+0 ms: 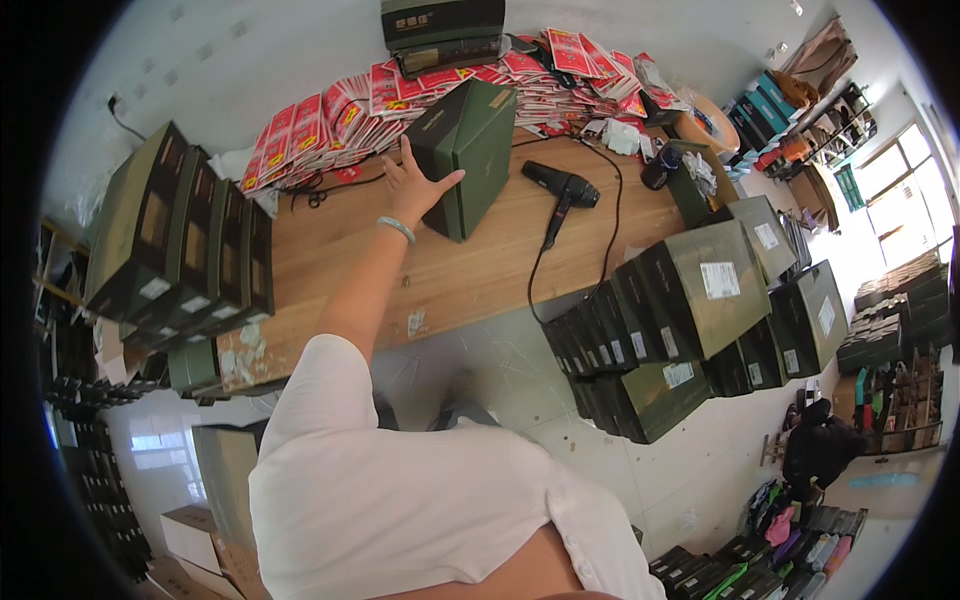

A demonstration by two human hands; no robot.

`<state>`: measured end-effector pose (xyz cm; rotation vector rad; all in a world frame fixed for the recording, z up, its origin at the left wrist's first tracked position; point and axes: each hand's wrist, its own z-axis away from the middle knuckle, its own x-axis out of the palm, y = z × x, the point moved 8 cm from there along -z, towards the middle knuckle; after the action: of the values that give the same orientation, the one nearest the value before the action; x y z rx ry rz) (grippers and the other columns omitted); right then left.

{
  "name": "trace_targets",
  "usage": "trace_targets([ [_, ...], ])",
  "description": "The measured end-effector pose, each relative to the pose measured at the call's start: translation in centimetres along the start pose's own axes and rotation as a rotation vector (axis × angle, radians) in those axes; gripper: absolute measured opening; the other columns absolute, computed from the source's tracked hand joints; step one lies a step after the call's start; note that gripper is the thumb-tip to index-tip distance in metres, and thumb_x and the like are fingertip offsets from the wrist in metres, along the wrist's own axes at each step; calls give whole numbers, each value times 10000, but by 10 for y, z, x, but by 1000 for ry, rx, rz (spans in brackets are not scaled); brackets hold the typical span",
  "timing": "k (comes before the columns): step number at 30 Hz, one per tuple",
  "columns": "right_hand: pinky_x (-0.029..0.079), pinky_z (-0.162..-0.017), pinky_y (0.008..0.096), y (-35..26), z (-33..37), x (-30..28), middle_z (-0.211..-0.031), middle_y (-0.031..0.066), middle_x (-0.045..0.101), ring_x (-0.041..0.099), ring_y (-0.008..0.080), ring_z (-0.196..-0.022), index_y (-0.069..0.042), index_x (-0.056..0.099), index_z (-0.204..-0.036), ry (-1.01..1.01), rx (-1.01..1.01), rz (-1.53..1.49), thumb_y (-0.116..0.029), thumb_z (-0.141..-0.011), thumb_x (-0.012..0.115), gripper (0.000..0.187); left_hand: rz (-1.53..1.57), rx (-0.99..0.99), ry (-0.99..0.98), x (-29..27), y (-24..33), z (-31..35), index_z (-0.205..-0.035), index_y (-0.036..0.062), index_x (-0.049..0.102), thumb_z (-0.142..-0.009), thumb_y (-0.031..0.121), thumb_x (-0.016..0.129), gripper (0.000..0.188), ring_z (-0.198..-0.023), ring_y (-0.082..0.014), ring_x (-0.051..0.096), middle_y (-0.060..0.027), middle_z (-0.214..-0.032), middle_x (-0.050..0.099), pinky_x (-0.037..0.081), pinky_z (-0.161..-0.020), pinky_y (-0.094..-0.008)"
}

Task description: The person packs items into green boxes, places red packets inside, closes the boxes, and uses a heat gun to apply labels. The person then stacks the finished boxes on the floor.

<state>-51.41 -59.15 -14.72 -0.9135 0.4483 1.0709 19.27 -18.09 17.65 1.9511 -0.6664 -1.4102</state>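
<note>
Green card under a wide-spread left hand (pixel 412 187), thumb and fingertips touching: one box (pixel 470 165), standing on the table at 12 o'clock. Right hand: out of view. Probably light, stiff, smooth, dentable at corners; best gripped by opposite sides. Table (pixel 300 250): wooden, worn front edge. Hair dryer (pixel 577 190), 1 o'clock. Red packets (pixel 310 135), 11. Box stacks (pixel 705 330), 9 and 3. Tiled floor (pixel 600 480), 5.

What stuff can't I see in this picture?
All in the head view:
- The right hand: nowhere in sight; I can't tell where it is.
- Inside the green box by the left hand: hidden by the box's own sides.
- Dark trousers: mostly covered by the white shirt.
- Outside the window: lost in bright glare.
</note>
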Motion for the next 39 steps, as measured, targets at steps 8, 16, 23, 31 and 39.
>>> trace_targets([
  [8,535,-768,437,-97,9,42,-996,212,676,664,322,-867,-11,620,-1072,-59,-47,-48,-94,-774,754,336,-44,44,64,36,-10,-42,-1458,245,241,-635,617,817,1071,-1415,-547,129,-420,-1483,131,116,-1145,-635],
  [16,534,-750,440,-177,-40,61,-977,211,677,667,324,-849,-15,629,-1040,-199,-239,94,-98,-774,745,302,142,273,263,12,-16,40,-1450,158,276,-567,388,897,1103,-1249,-517,400,-345,-1394,301,408,-1012,-554],
  [23,534,-733,443,-263,-95,95,-960,210,679,669,326,-833,-18,637,-1012,-432,-568,318,-102,-774,737,272,65,140,631,-61,-65,267,-1423,15,243,-530,326,906,1154,-1233,-368,411,-210,-1336,363,344,-1090,-475],
  [31,533,-715,445,-323,-104,159,-941,209,680,671,328,-815,-21,645,-980,-735,-1037,723,-107,-774,727,238,-73,-144,564,-98,-16,582,-1445,235,294,-514,351,914,1124,-1329,-574,309,-376,-1477,122,360,-1109,-512],
  [39,533,-696,448,-289,-8,214,-922,208,681,673,330,-797,-24,654,-948,-954,-1355,1037,-112,-774,718,205,-313,-894,1189,-135,-5,855,-1451,204,267,-613,379,875,1050,-1343,-516,291,-330,-1427,217,353,-1116,-484],
])
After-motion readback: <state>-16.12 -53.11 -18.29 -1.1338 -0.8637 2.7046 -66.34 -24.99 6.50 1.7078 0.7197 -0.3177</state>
